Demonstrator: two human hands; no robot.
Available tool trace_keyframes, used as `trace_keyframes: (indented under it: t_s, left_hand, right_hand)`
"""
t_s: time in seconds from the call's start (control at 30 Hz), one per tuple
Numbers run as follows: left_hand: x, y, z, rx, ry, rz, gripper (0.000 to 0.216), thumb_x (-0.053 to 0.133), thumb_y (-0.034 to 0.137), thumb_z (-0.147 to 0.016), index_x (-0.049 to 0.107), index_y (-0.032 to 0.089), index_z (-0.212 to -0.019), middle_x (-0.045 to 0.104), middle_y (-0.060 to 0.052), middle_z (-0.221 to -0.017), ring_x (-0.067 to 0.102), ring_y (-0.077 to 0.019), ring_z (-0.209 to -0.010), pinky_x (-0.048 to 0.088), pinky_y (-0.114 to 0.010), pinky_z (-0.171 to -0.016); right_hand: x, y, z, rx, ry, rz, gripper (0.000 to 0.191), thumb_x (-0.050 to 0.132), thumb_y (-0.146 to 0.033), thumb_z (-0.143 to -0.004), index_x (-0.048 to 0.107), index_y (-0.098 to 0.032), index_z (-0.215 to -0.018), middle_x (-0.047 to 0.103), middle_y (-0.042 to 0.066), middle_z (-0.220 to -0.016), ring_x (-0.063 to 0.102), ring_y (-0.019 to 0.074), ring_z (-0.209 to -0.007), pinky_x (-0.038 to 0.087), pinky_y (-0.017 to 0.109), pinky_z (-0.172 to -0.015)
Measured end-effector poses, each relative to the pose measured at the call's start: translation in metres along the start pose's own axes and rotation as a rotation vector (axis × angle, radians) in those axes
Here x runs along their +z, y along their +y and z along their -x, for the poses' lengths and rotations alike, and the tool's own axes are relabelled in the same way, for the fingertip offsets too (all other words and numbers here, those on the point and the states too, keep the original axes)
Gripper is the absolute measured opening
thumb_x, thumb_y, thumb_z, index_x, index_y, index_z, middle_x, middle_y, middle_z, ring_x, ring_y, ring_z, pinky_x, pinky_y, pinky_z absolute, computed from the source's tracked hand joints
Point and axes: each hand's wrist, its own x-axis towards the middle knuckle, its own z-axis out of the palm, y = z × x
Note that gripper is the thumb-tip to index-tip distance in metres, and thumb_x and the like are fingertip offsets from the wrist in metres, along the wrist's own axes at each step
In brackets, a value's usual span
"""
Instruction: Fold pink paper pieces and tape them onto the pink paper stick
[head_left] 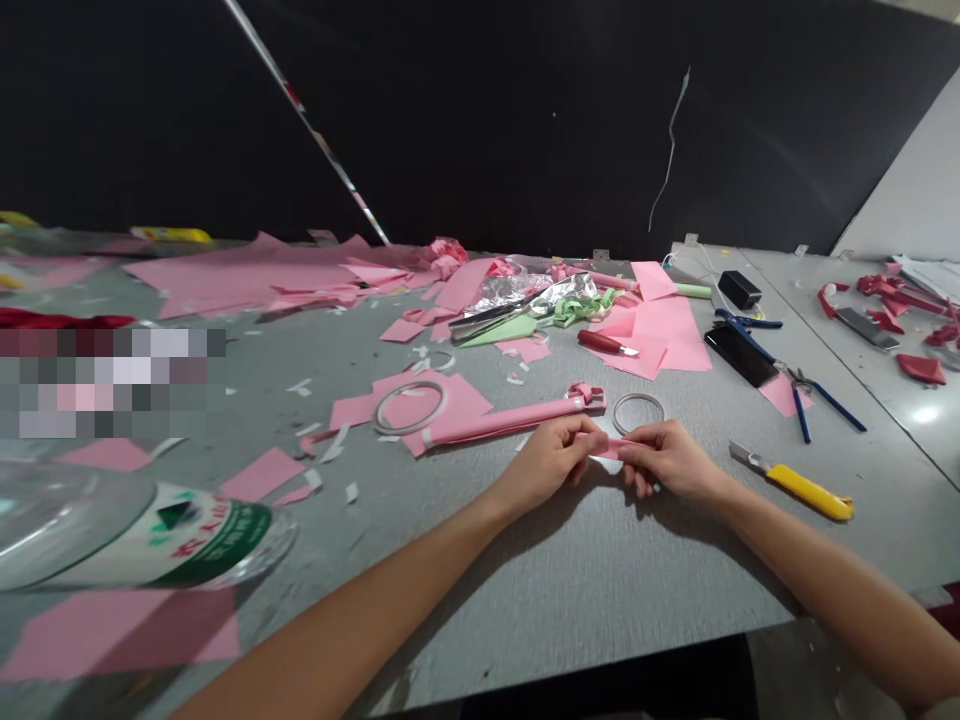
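My left hand (pixel 551 460) and my right hand (pixel 667 458) meet over the grey table (pixel 570 580), both pinching a small pink paper strip (pixel 609 447) between their fingertips. Just behind my hands lies a long rolled pink paper tube (pixel 502 420) with a curled pink end. A thin ring of tape (pixel 638 411) rests beside it, close to my right hand. A second tape ring (pixel 410 408) lies on a pink sheet to the left.
A yellow utility knife (pixel 802 485) lies right of my right hand. Blue pliers (pixel 814 395), a black phone (pixel 739 355), a red-handled knife (pixel 604 343), scissors (pixel 491 318), foil and pink paper scraps sit further back. A plastic bottle (pixel 142 535) lies at the near left.
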Motion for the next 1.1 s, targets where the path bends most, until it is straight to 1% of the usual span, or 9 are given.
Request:
trace_keyframes:
  t_s: [0.13, 0.27, 0.33, 0.43, 0.53, 0.63, 0.83, 0.97, 1.1]
  left_hand:
    - [-0.003, 0.005, 0.001, 0.020, 0.026, -0.015, 0.037, 0.062, 0.049, -0.097, 0.062, 0.018, -0.078, 0.053, 0.005, -0.053, 0.044, -0.0113, -0.047, 0.031, -0.025, -0.051]
    - [-0.004, 0.009, 0.003, -0.013, 0.006, -0.042, 0.034, 0.062, 0.046, -0.097, 0.065, 0.017, -0.080, 0.073, -0.004, -0.073, 0.053, -0.0128, -0.050, 0.037, -0.027, -0.052]
    - [-0.003, 0.011, 0.005, 0.020, 0.018, -0.090, 0.032, 0.062, 0.042, -0.098, 0.068, 0.017, -0.079, 0.076, -0.006, -0.079, 0.059, -0.0152, -0.058, 0.041, -0.028, -0.059]
    - [-0.002, 0.012, 0.008, 0.091, 0.003, -0.138, 0.031, 0.061, 0.038, -0.099, 0.072, 0.017, -0.078, 0.076, -0.005, -0.077, 0.064, -0.0190, -0.071, 0.042, -0.030, -0.068]
    - [0.000, 0.013, 0.011, 0.109, -0.037, -0.164, 0.030, 0.061, 0.036, -0.099, 0.073, 0.018, -0.078, 0.076, -0.004, -0.076, 0.062, -0.0189, -0.071, 0.040, -0.030, -0.069]
    - [0.002, 0.014, 0.012, 0.120, -0.062, -0.164, 0.029, 0.060, 0.034, -0.098, 0.073, 0.019, -0.077, 0.076, -0.003, -0.076, 0.064, -0.0198, -0.073, 0.041, -0.031, -0.071]
    - [0.005, 0.015, 0.010, 0.107, -0.051, -0.034, 0.034, 0.059, 0.039, -0.100, 0.068, 0.019, -0.074, 0.073, -0.004, -0.074, 0.063, -0.0199, -0.071, 0.043, -0.032, -0.071]
    - [0.003, 0.015, 0.008, 0.096, -0.065, -0.055, 0.035, 0.059, 0.040, -0.100, 0.072, 0.017, -0.076, 0.072, -0.004, -0.074, 0.059, -0.0180, -0.068, 0.041, -0.030, -0.066]
    - [0.001, 0.013, 0.009, 0.065, -0.035, -0.094, 0.036, 0.061, 0.041, -0.098, 0.073, 0.017, -0.074, 0.072, -0.004, -0.070, 0.053, -0.0158, -0.060, 0.037, -0.028, -0.060]
  right_hand:
    - [-0.004, -0.001, -0.001, -0.012, -0.013, 0.025, 0.055, 0.075, -0.068, -0.090, 0.071, -0.015, -0.075, 0.071, 0.004, -0.063, 0.062, 0.0108, -0.047, 0.047, 0.022, -0.046]
    - [-0.005, -0.001, 0.001, 0.011, -0.027, 0.028, 0.053, 0.074, -0.067, -0.091, 0.071, -0.015, -0.078, 0.074, 0.006, -0.066, 0.064, 0.0118, -0.049, 0.047, 0.023, -0.048]
    - [-0.006, -0.002, 0.003, 0.038, -0.056, 0.042, 0.053, 0.072, -0.066, -0.093, 0.072, -0.014, -0.082, 0.076, 0.008, -0.069, 0.067, 0.0134, -0.052, 0.048, 0.023, -0.049]
    - [-0.005, -0.003, 0.006, 0.054, -0.075, 0.082, 0.052, 0.071, -0.066, -0.094, 0.077, -0.014, -0.093, 0.080, 0.011, -0.080, 0.075, 0.0175, -0.064, 0.052, 0.025, -0.055]
    - [-0.004, -0.005, 0.009, 0.011, -0.048, 0.158, 0.051, 0.072, -0.065, -0.095, 0.081, -0.015, -0.094, 0.081, 0.012, -0.085, 0.075, 0.0187, -0.072, 0.055, 0.028, -0.064]
    - [0.000, -0.006, 0.009, -0.041, -0.044, 0.198, 0.052, 0.071, -0.067, -0.096, 0.082, -0.016, -0.092, 0.080, 0.010, -0.083, 0.072, 0.0183, -0.071, 0.055, 0.029, -0.065]
    - [0.005, -0.003, 0.007, -0.032, -0.002, 0.077, 0.056, 0.073, -0.070, -0.091, 0.079, -0.015, -0.084, 0.076, 0.009, -0.073, 0.071, 0.0184, -0.061, 0.057, 0.030, -0.061]
    - [0.006, -0.001, 0.008, -0.037, 0.049, 0.096, 0.049, 0.072, -0.062, -0.093, 0.078, -0.015, -0.081, 0.074, 0.008, -0.069, 0.071, 0.0177, -0.058, 0.055, 0.028, -0.058]
    - [0.005, 0.000, 0.008, -0.043, 0.043, 0.116, 0.048, 0.069, -0.061, -0.096, 0.078, -0.015, -0.084, 0.077, 0.009, -0.073, 0.072, 0.0174, -0.061, 0.055, 0.028, -0.060]
